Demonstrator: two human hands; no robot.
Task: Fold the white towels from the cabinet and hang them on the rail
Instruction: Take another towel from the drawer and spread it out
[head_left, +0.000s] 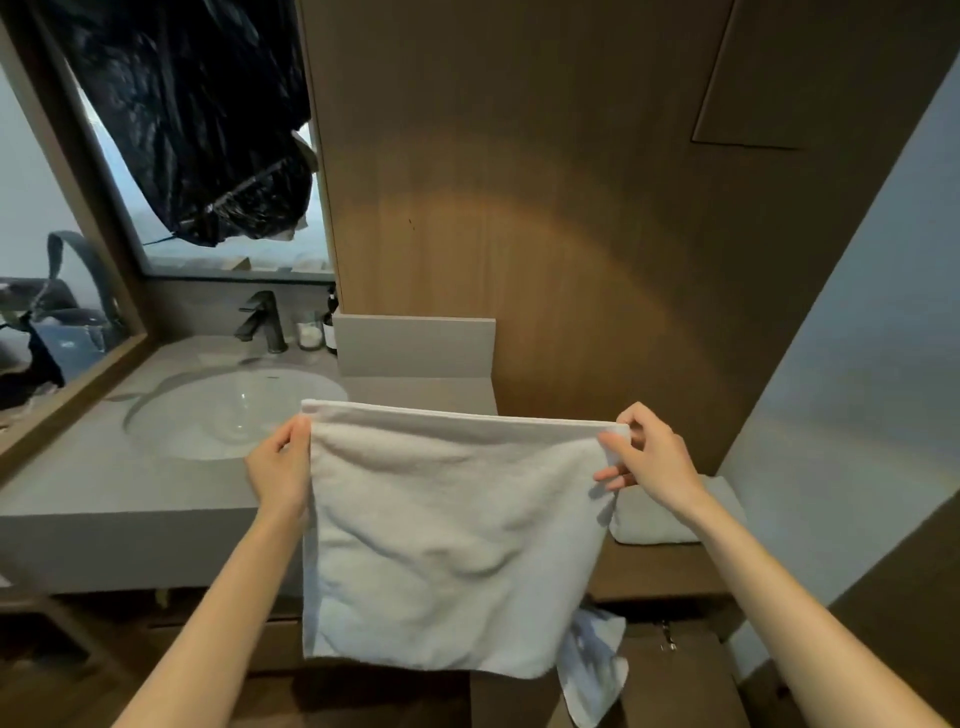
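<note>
A white towel (447, 535) hangs doubled over in front of me, its folded top edge stretched level between my hands. My left hand (280, 467) pinches the top left corner. At the top right corner my right hand (649, 457) grips the other end with thumb and fingers. The towel's lower corner dangles at the right. A second folded white towel (654, 519) lies on the wooden shelf (665, 571) behind my right wrist. No rail is visible in this view.
A grey counter (104, 499) with a round white basin (228, 410) and dark tap (262, 322) is on the left, with small bottles (317, 330) behind it. A mirror (57, 270) and black plastic sheet (197, 114) are upper left. A wooden wall panel (545, 208) stands ahead.
</note>
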